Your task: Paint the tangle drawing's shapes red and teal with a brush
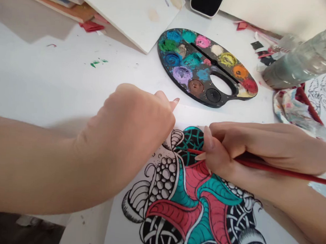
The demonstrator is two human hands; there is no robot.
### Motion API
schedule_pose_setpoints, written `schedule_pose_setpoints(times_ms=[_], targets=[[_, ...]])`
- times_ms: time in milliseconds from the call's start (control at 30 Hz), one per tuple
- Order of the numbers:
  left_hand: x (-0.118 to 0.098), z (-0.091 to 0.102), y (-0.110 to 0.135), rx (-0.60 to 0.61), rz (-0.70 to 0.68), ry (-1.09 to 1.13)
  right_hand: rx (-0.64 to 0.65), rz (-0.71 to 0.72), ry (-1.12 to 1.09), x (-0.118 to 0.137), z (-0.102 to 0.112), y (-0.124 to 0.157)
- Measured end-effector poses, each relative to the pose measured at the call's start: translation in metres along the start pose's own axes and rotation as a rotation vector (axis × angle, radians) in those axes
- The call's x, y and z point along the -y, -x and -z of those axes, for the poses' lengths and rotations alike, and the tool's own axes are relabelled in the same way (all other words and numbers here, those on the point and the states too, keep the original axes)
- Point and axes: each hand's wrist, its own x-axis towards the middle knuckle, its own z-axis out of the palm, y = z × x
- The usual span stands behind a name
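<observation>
My right hand pinches a thin red paintbrush, its tip on the teal part at the top of a black-and-white patterned drawing painted partly in red and teal. My left hand rests on the upper left of the drawing sheet, fingers curled loosely under, one fingertip pointing towards the palette. I cannot see anything inside it. The drawing lies on a white table just in front of me.
A black oval palette with several wells of coloured paint lies beyond the drawing. A plastic bottle lies on its side at the right above a paint-stained rag. A white board and stacked books sit at the back left.
</observation>
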Motion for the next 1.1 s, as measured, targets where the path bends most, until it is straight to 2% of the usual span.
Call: schedule_pose_setpoints(times_ms=[133,233,300,400,533,633,900,1100], targets=[[-0.008,0.010,-0.010,0.009,0.012,-0.048,-0.006,0.015,0.031,-0.009,0.008,0.017],[-0.013,0.020,-0.020,0.116,0.016,-0.143,-0.014,0.066,-0.033,-0.016,0.013,0.027],[-0.014,0.024,-0.024,0.168,0.014,-0.193,-0.020,0.102,-0.094,-0.018,0.014,0.028],[-0.015,0.026,-0.026,0.161,0.017,-0.208,-0.022,0.132,-0.124,-0.019,0.012,0.027],[-0.014,0.027,-0.025,0.185,0.006,-0.232,-0.136,0.177,-0.152,-0.021,0.005,0.026],[-0.015,0.028,-0.026,0.234,-0.008,-0.266,-0.114,0.150,-0.163,-0.022,0.002,0.026],[-0.017,0.027,-0.025,0.178,0.022,-0.220,-0.063,0.121,-0.180,-0.024,0.005,0.029],[-0.015,0.024,-0.025,0.118,0.028,-0.179,-0.084,0.134,-0.127,-0.022,0.007,0.028]])
